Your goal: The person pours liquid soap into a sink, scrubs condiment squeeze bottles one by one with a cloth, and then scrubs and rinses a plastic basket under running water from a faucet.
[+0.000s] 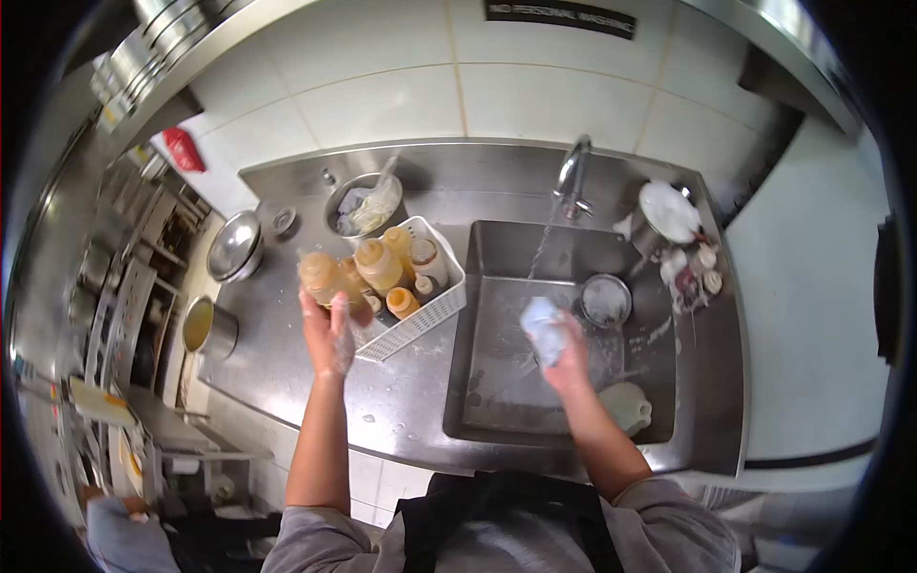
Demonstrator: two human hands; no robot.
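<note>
My left hand, wet with suds, grips a squeeze bottle with amber contents at the left side of a white perforated basket. Several more squeeze bottles stand inside that basket. Over the sink, my right hand is closed round a pale blue cloth or sponge; blur hides which. Water runs from the faucet into the basin. A round metal container with suds sits in the sink, and a whitish plastic jug lies at its near right corner.
Behind the basket stands a metal pot with plastic wrapping inside. Metal bowls and a pot with yellow liquid occupy the counter's left end. White-topped items crowd the right rim. Another person's sleeve shows at lower left.
</note>
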